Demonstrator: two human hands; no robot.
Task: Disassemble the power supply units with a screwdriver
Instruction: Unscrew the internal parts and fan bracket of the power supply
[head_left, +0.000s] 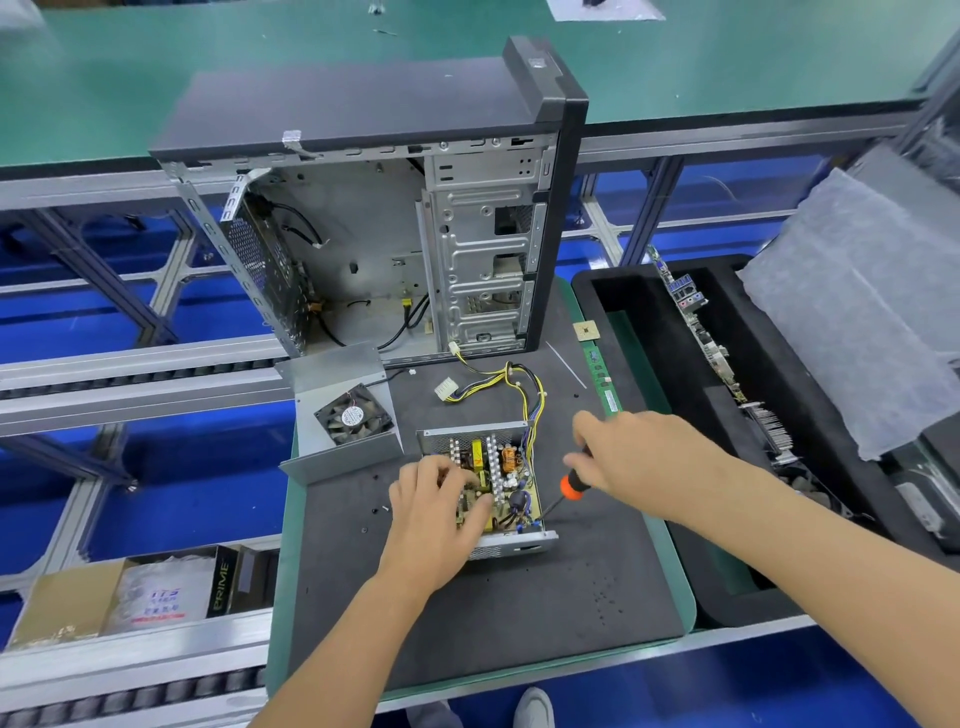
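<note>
From the head camera, the open power supply sits on the dark mat on the counter. The left hand rests on its circuit board, fingers bent. The right hand grips the screwdriver, its tip at the box's right edge. The cover with the fan lies just left.

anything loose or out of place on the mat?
Yes: small black screws lie scattered on the mat left of the open power supply, unboxed. A memory module and CPU chip sit bare at the mat's right edge.
</note>
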